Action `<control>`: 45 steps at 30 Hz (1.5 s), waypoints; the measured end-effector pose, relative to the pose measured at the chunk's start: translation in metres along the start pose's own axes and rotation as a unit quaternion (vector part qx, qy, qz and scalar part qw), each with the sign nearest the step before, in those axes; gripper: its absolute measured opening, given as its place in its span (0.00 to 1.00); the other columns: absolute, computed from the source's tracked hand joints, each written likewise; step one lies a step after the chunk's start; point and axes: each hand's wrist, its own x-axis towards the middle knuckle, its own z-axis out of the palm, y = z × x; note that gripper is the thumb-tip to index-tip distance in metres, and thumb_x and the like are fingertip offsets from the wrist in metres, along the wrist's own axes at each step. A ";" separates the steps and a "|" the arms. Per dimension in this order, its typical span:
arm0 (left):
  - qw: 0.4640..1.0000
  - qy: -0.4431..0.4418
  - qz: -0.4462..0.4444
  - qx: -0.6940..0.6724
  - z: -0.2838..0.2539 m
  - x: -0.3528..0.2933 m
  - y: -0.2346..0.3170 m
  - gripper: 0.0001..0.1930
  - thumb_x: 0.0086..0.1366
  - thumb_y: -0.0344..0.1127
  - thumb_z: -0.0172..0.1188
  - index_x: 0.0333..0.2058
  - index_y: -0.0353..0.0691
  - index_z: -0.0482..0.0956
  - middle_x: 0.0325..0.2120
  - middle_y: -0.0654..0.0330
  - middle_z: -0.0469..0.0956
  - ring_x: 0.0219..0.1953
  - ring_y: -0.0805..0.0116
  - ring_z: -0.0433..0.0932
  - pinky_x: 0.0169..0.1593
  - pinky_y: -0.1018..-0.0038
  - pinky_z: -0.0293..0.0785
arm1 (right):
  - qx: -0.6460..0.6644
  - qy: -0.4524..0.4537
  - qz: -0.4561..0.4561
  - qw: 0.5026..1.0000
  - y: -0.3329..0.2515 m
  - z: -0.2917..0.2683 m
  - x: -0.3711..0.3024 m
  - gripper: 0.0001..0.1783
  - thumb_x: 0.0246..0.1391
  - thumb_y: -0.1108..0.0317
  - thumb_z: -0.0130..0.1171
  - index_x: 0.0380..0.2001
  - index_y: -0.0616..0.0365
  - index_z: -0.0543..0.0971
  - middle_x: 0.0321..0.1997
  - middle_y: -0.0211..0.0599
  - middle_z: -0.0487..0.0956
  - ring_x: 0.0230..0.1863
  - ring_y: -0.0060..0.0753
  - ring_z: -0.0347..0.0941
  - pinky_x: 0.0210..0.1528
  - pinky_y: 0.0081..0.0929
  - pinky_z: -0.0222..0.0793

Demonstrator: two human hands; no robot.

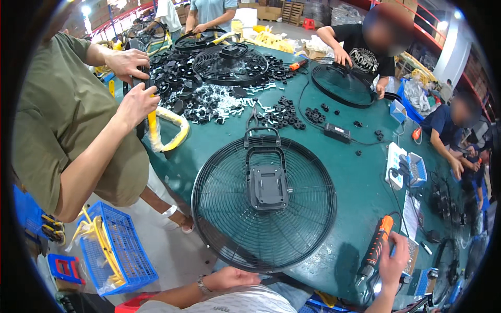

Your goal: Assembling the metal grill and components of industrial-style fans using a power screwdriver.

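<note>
A large round black fan guard (pixel 219 208) lies on the green table in front of me, with a black motor housing (pixel 269 188) at its centre and a loop handle at its far edge. My left hand (pixel 235 278) is at the guard's near rim, fingers loosely stretched to the right; whether they touch the rim I cannot tell. To the right, an orange and black electric screwdriver (pixel 377 242) points toward me on the table. Beside it is my right hand (pixel 395 259), raised, fingers apart and close to the screwdriver's body, not wrapped round it.
Piles of black knobs (pixel 175 78) and silver screws (pixel 222 101) cover the far left of the table. A power adapter (pixel 337 133), a white power strip (pixel 395 166) and cables lie right. Co-workers handle parts at left, far side and right. A blue crate (pixel 117 245) stands on the floor.
</note>
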 end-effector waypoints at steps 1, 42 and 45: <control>0.993 -0.031 -0.032 0.105 -0.008 -0.008 0.012 0.19 0.72 0.35 0.51 0.56 0.30 0.71 0.51 0.49 0.77 0.56 0.65 0.74 0.58 0.72 0.70 | 0.005 -0.010 -0.020 1.000 -0.010 0.005 0.008 0.17 0.46 0.79 0.63 0.42 0.66 0.75 0.37 0.49 0.76 0.38 0.51 0.74 0.42 0.38 0.70; 0.901 0.155 0.357 0.193 -0.142 0.066 0.347 0.26 0.62 0.35 0.62 0.57 0.30 0.70 0.39 0.64 0.76 0.33 0.82 0.70 0.36 0.87 0.65 | 0.292 0.063 0.165 0.940 -0.135 0.039 -0.116 0.17 0.48 0.79 0.65 0.44 0.65 0.78 0.39 0.45 0.79 0.34 0.35 0.79 0.38 0.26 0.76; 0.856 0.193 0.340 0.339 -0.053 0.002 0.257 0.33 0.57 0.36 0.66 0.59 0.28 0.67 0.43 0.60 0.75 0.43 0.71 0.75 0.46 0.80 0.69 | 0.501 -0.010 0.149 0.852 -0.156 0.053 -0.123 0.19 0.51 0.72 0.63 0.47 0.67 0.76 0.42 0.46 0.80 0.40 0.36 0.79 0.44 0.30 0.75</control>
